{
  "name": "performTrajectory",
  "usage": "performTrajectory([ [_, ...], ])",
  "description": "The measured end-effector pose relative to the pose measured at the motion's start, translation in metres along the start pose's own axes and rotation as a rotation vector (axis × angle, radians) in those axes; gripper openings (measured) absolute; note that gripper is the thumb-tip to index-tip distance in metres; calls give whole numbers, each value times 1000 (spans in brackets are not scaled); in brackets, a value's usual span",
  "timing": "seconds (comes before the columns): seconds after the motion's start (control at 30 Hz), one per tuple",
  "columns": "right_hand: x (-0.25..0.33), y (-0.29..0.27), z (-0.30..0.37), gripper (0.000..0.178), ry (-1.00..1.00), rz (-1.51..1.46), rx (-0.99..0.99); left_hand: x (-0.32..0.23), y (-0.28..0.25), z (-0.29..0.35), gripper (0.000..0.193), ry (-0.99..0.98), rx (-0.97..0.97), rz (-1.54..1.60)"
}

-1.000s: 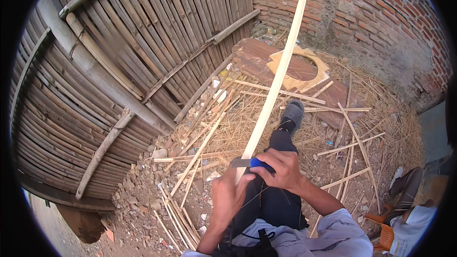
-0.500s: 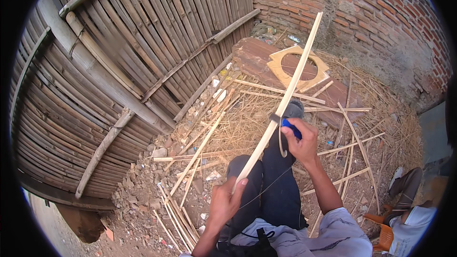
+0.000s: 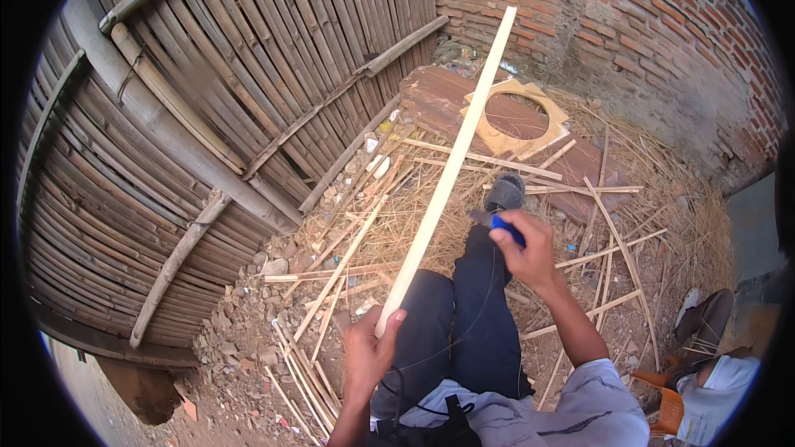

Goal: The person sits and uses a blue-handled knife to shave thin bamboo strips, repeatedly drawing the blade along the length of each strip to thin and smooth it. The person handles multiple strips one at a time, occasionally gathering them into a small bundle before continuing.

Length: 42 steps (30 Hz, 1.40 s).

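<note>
Head view: grips a split-bamboo strip in the left hand, with fingers closed around the near end and the thumb against the right-hand edge. Slants from there up and away past the left knee, with the far end free in front of the brick wall. Seems held by 1 end only so as to leave nearly the full length clear. Cannot tell any contact between strip and thigh.

Holds a blue-handled knife in the right hand, wrapped tightly on the handle, with the dark blade pointing left toward the strip. Leaves a visible gap between the 2, without touching. Probably kept out to the right, over the outstretched leg, for room from the left hand.

Beyond the dark shoe, on a brown board: leans or lies, cannot tell which, as 1 flat tan panel with 1 round opening. All around the leg, strewn with straw-like shavings. At lower left, gathered roughly side by side as a bundle of thin strips, perhaps to keep clear of the feet. At lower right, near an orange chair, partly shown as another person.
</note>
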State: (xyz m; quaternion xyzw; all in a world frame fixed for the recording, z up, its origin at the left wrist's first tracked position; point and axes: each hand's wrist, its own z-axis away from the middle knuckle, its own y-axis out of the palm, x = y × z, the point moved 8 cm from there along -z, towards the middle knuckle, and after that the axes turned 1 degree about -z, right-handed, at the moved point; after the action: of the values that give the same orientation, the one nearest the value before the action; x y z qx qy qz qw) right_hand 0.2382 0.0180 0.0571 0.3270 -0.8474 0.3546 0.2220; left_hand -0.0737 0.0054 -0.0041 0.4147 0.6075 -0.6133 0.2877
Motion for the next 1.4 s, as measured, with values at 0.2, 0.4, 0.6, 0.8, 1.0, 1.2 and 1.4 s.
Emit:
performTrajectory([
  [0.2, 56, 50, 41, 30, -153, -37, 181, -58, 12, -13, 29, 163, -14, -51],
  [0.4, 66, 51, 39, 30, -202, -23, 140, -67, 14, -12, 28, 225, -109, -49],
  [0.6, 66, 49, 40, 30, -209, 30, 112, -65, 15, -12, 28, 154, -33, -99],
  [0.8, 71, 42, 33, 30, -233, 77, 72, -62, 12, -13, 28, 138, 2, -112],
  [1.0, 20, -6, -9, 25, -115, 110, -243, -41, 8, 4, 38, 73, 61, -146],
  [1.2, -88, -106, -68, 33, 197, 280, -492, 10, -16, 27, 41, -30, 78, -155],
  [1.4, -21, -20, -25, 26, 116, 115, -94, 0, -7, 6, 31, -34, -38, 11],
])
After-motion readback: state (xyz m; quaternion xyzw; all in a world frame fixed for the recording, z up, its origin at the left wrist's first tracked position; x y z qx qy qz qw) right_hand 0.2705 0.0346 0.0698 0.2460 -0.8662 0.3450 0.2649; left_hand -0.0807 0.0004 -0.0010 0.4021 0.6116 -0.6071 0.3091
